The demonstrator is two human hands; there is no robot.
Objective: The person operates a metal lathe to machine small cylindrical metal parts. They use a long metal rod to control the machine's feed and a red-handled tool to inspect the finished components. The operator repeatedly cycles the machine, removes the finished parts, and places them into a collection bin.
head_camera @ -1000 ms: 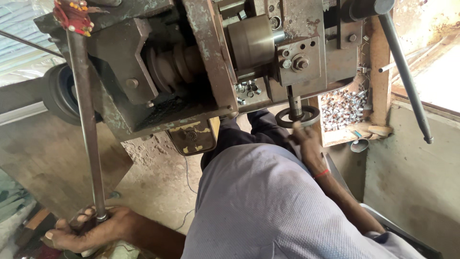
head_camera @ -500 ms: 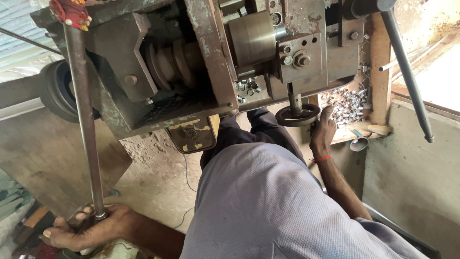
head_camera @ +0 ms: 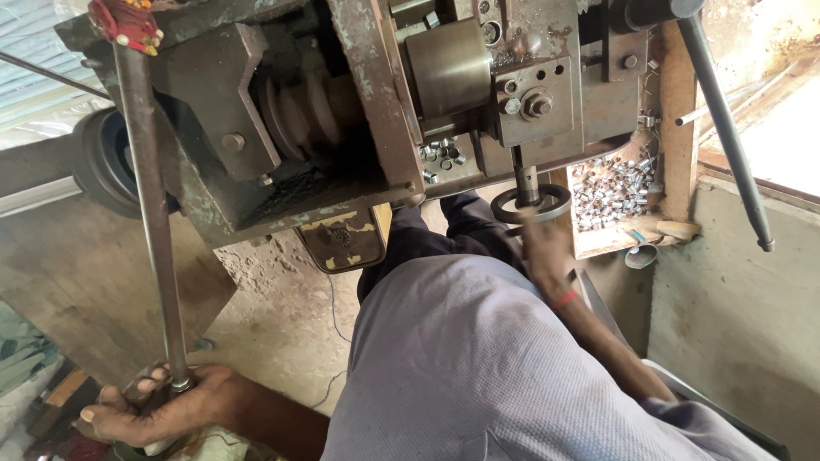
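I look down over my grey shirt at an old rusty metal-working machine (head_camera: 359, 111). My left hand (head_camera: 162, 408) is at the lower left, wrapped around the bottom end of a long steel lever bar (head_camera: 149, 213) that rises to a red-capped top. My right hand (head_camera: 547, 248) reaches up to the small dark handwheel (head_camera: 531, 205) under the machine's slide block and grips its rim; the hand is blurred. A red thread circles that wrist.
A wooden box (head_camera: 675, 128) holds several small shiny metal sleeves (head_camera: 611, 188) to the right of the handwheel. A second long lever (head_camera: 726, 128) slants down at the far right. A pulley wheel (head_camera: 107, 162) sits at the left, with a grey wall at the right.
My right hand dropped off the handwheel half a second ago and has now come back up onto its rim. My left hand has stayed on the lever bar.
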